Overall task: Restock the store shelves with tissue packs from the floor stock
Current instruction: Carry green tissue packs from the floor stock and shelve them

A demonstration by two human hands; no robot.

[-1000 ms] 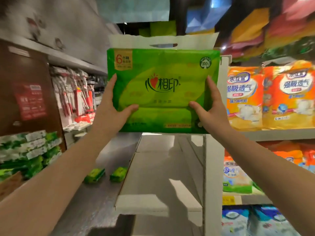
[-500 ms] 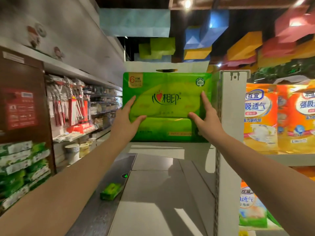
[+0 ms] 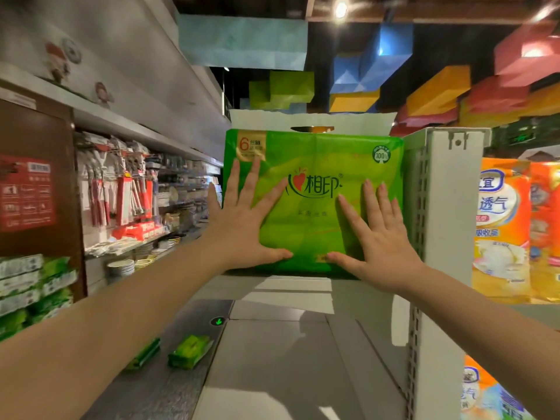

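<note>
Both hands [image 3: 242,228] now flat, pack [image 3: 315,165] base hidden

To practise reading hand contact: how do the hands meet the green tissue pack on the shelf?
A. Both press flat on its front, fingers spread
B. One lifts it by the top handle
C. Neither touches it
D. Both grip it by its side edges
A: the left hand and right hand lie flat with spread fingers on the front of the pack.
</note>
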